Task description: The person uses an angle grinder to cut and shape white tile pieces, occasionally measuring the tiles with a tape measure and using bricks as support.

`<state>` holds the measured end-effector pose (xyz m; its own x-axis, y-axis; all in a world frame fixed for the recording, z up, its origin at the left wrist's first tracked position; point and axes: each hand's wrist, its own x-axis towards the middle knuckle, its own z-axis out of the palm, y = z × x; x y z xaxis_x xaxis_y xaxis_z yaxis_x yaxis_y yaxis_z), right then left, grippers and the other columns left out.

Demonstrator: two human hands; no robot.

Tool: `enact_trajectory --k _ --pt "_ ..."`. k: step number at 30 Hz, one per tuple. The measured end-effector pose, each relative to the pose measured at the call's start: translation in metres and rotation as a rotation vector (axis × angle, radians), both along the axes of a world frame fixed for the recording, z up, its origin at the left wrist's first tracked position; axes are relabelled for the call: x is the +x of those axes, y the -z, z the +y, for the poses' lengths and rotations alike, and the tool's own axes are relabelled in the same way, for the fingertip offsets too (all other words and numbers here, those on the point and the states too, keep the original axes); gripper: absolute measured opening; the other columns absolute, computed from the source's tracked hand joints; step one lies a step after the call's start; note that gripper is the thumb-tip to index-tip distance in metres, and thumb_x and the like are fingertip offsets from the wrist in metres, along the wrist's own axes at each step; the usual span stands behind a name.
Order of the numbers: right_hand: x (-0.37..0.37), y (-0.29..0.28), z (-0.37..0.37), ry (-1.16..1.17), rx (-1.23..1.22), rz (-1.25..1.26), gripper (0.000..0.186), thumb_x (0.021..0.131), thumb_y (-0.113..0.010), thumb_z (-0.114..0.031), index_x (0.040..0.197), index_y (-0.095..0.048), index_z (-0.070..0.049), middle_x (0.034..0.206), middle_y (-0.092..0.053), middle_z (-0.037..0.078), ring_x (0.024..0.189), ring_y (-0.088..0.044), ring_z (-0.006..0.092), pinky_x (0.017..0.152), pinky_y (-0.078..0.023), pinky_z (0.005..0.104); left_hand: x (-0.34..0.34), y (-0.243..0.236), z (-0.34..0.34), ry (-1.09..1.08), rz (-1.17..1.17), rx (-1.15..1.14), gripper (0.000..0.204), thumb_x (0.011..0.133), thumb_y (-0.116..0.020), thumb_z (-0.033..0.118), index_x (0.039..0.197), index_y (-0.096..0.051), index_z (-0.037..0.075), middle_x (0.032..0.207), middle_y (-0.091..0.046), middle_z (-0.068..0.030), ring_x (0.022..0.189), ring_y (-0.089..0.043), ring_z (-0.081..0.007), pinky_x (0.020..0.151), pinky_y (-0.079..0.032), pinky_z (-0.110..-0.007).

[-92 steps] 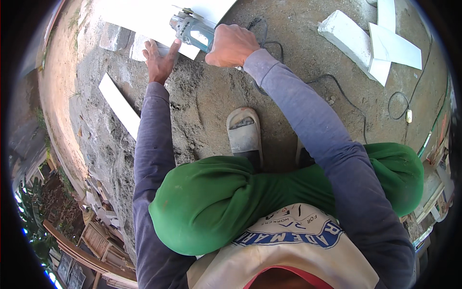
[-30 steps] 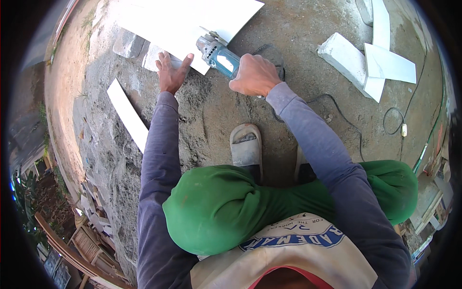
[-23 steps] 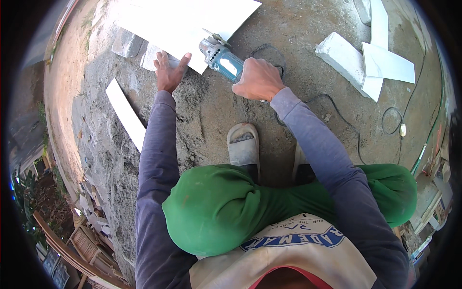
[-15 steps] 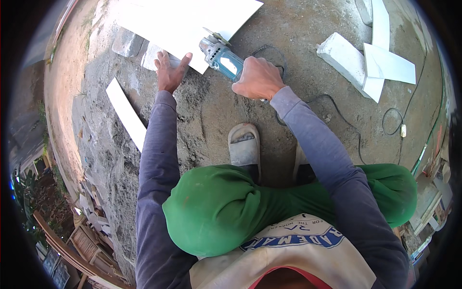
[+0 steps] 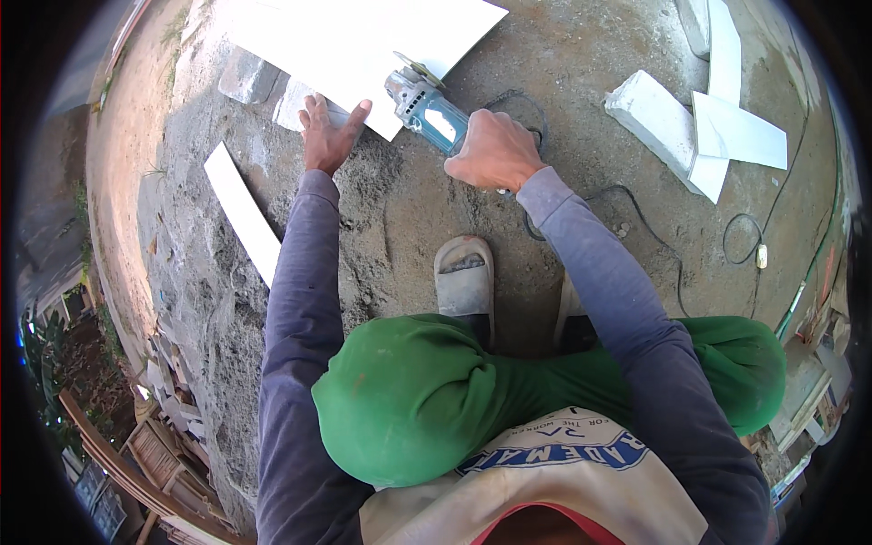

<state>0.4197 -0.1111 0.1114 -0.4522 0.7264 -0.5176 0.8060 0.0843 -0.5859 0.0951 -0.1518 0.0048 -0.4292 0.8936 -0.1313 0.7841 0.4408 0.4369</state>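
Observation:
A large white tile [image 5: 354, 41] lies at the top, its near corner pointing toward me. My right hand [image 5: 498, 153] is wrapped round the teal body of an angle grinder [image 5: 434, 118]. The grinder's thin disc [image 5: 418, 69] stands over the tile, close to its right edge; whether it touches the surface I cannot tell. At the tile's near left edge, my left hand [image 5: 329, 136] rests with fingers spread and thumb out on the tile. Pale blocks [image 5: 292, 102] sit under that edge, partly hidden by the tile and hand.
A narrow white tile strip [image 5: 241, 213] lies left of my left forearm. To the right, a whitish block [image 5: 656, 123] has white tile offcuts [image 5: 740, 132] against it. A dark power cord [image 5: 649, 222] loops over the rough ground near my sandal [image 5: 463, 282].
The whole view has shifted slightly, so most things sit a little further right. Both hands and the grinder keep nearly the same place on the tile.

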Motion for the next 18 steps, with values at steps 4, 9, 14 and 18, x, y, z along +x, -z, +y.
enact_trajectory --k 4,9,14,18 --pt "-0.005 0.011 0.004 0.003 0.043 0.062 0.035 0.075 -0.081 -0.025 0.088 -0.081 0.007 0.093 -0.08 0.029 0.088 -0.081 0.0438 0.085 -0.063 0.0497 0.002 0.0 -0.001 -0.004 -0.025 0.026 0.135 0.086 -0.073 0.085 0.168 -0.029 -0.013 0.176 -0.021 -0.0408 0.166 -0.013 -0.0581 0.133 -0.015 -0.068" --pt "-0.021 0.009 0.014 0.006 0.049 0.05 0.033 0.074 -0.081 -0.025 0.087 -0.082 0.005 0.093 -0.08 0.028 0.09 -0.081 0.0432 0.087 -0.063 0.0493 0.003 -0.003 -0.001 -0.006 0.001 0.009 0.135 0.086 -0.071 0.087 0.168 -0.031 -0.012 0.176 -0.022 -0.0395 0.165 -0.016 -0.0581 0.133 -0.019 -0.068" --pt "-0.044 0.003 0.029 -0.017 0.012 0.035 0.033 0.074 -0.08 -0.023 0.093 -0.082 0.003 0.098 -0.081 0.027 0.096 -0.081 0.043 0.092 -0.063 0.0481 0.007 -0.009 -0.004 -0.003 0.008 0.006 0.132 0.088 -0.072 0.083 0.167 -0.03 -0.013 0.176 -0.023 -0.0395 0.165 -0.016 -0.0582 0.133 -0.021 -0.065" --pt "-0.065 -0.005 0.044 -0.034 -0.003 0.017 0.037 0.074 -0.079 -0.023 0.101 -0.083 0.002 0.106 -0.081 0.027 0.103 -0.081 0.043 0.096 -0.064 0.0471 0.001 -0.006 -0.003 -0.011 0.016 0.005 0.129 0.087 -0.073 0.083 0.168 -0.033 -0.01 0.177 -0.026 -0.0361 0.167 -0.015 -0.055 0.134 -0.018 -0.065"
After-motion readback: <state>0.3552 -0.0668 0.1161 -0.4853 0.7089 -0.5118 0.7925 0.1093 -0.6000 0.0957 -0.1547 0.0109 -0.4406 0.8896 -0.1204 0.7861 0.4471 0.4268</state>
